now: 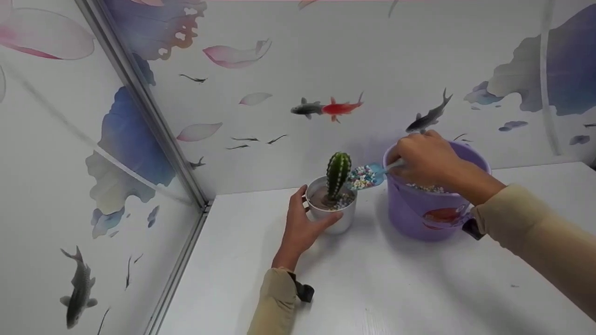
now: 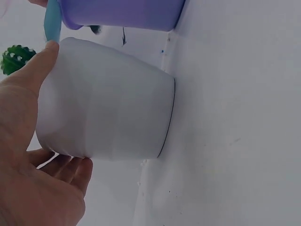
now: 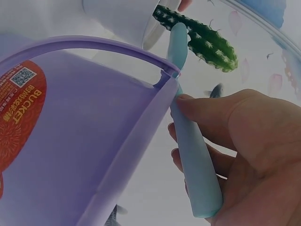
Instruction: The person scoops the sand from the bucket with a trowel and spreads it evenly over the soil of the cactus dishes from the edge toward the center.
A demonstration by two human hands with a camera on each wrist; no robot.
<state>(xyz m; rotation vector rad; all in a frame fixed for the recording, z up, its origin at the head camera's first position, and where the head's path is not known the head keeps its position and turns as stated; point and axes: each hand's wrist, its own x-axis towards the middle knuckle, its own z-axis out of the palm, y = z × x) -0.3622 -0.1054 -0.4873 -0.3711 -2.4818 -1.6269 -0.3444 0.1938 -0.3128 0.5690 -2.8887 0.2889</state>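
A green cactus [image 1: 338,174] stands upright in a white pot [image 1: 339,222], with some coloured pebbles [image 1: 343,201] on the right side of the soil. My left hand [image 1: 305,228] grips the pot from the left, thumb across its front and fingers round the far side. In the right wrist view, my right hand [image 3: 258,136] holds a light blue scoop [image 3: 195,165] by its handle. The scoop's blade carries a heap of multicoloured pebbles [image 1: 364,177] and reaches over the pot's right rim, close beside the cactus.
A purple bucket [image 1: 405,218] stands right of the pot, under my right hand and forearm, with pebbles [image 1: 427,188] inside. Its handle hangs at the front. Behind the white table [image 1: 372,284] rises a wall printed with fish and petals [image 1: 279,153]; another wall borders the left.
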